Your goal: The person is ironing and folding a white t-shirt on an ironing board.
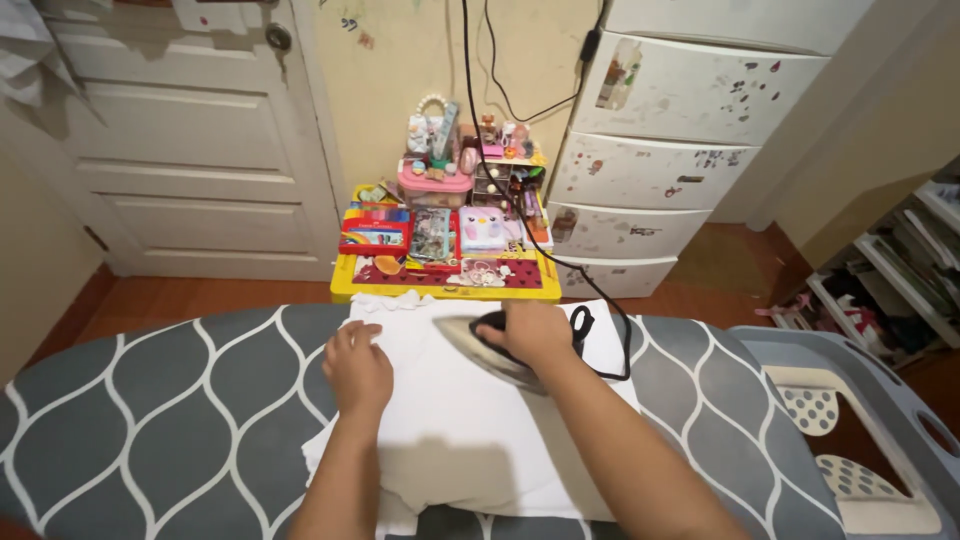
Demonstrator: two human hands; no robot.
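View looked down from the person's head at an ironing board (150, 400) w/ a grey cover and white wavy lattice pattern, filling the near part of the frame. A white garment (470, 420) lay flat across the board's middle, its near edge hanging past the near edge, its far edge at the board's far edge.

Left hand (358, 368) rested palm-down, fingers spread flat on the cloth, holding nothing, just left of the iron. Right hand (535, 335) was closed round the handle of a dark iron (490, 352), soleplate down on the garment near the board's far edge, tip pointing left toward the other hand. A black cord (610, 340) looped off the iron over the cloth's right side and ran up the wall.

At the board's right end sat a grey iron rest (850, 440) w/ dotted pads.

Beyond, on the floor: a yellow tray table (440, 285) crowded w/ toys, crayon boxes, trinkets; a white plastic drawer unit (670, 150); a white door (180, 150).

Risks, as judged: iron tip close to left fingers, so a burn if it slid left; cord loop could snag; lingering heat could scorch the cloth.
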